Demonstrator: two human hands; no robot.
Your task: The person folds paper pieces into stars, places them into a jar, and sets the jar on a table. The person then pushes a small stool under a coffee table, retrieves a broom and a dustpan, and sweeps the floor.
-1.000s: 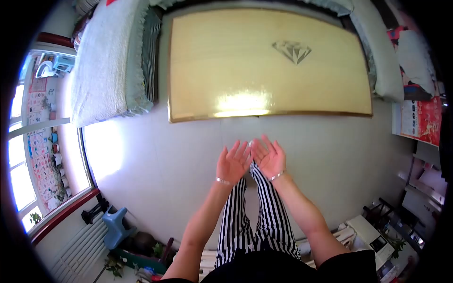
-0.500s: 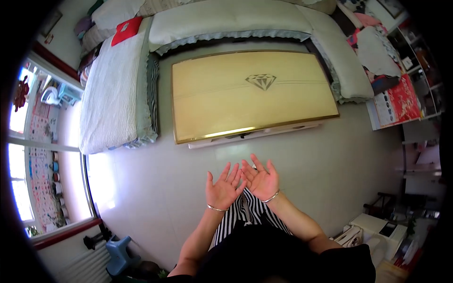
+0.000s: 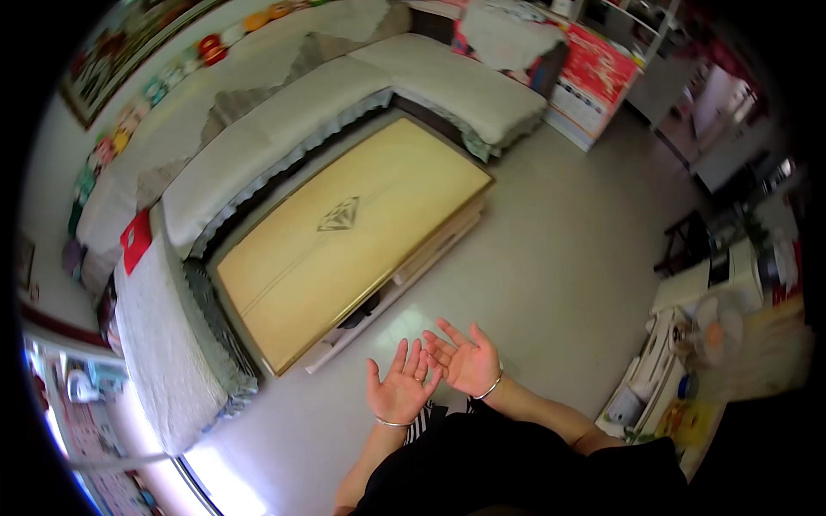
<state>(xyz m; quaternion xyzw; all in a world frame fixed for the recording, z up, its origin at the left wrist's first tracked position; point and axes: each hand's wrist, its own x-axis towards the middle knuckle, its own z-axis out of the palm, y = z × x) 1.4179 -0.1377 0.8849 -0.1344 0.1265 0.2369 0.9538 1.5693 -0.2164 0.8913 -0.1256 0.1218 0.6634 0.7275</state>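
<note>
Everything has swung round since the earlier view: now more of the big sofa [image 3: 284, 129] shows, and the yellow table [image 3: 379, 245] lies on a slant. From far away I see the table just past the left hand [image 3: 400, 389] and right hand [image 3: 465, 365], with the sofa bent around it. I think the table would be heavy and stiff, with a smooth, slippery top, so I would hold it under its near long edge. Both hands are spread, palms up, with nothing in them; I can't tell if their little fingers touch. Littlest are two shiny bracelets [image 3: 396, 425]
</note>
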